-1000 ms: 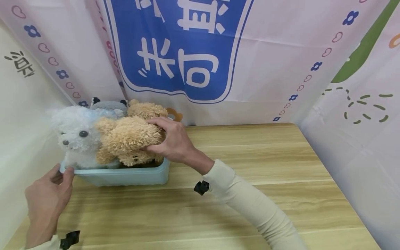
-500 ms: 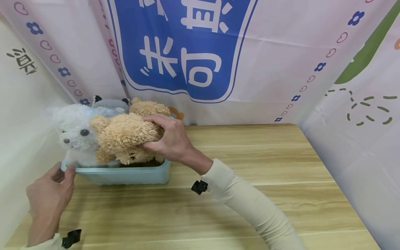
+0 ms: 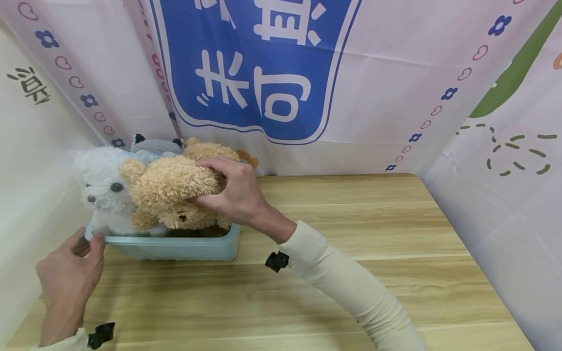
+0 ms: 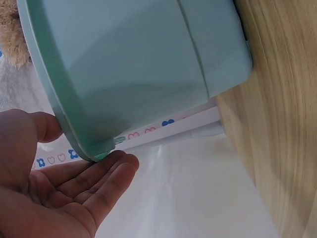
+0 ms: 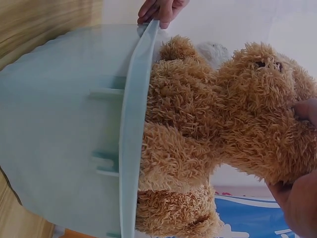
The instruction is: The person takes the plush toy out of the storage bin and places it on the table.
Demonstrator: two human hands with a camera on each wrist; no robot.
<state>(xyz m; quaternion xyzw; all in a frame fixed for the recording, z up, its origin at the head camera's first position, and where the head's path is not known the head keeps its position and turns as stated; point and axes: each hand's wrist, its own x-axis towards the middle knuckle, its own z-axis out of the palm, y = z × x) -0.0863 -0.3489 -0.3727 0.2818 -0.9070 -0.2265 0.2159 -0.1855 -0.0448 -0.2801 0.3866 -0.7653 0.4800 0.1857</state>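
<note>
The wood-grained surface (image 3: 386,229) is streaked in pale yellow and brown — directly upon it, toward the far left corner, a light-blue bin (image 3: 175,250) is supported — open side up.

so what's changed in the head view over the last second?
The front teddy has shifted left, its ear now covering more of the white toy; the right hand gripping its head moved left with it. Nothing was newly grabbed or let go. Unchanged: the left hand pinches the tub at its near left corner, and the tub stays put.
</note>
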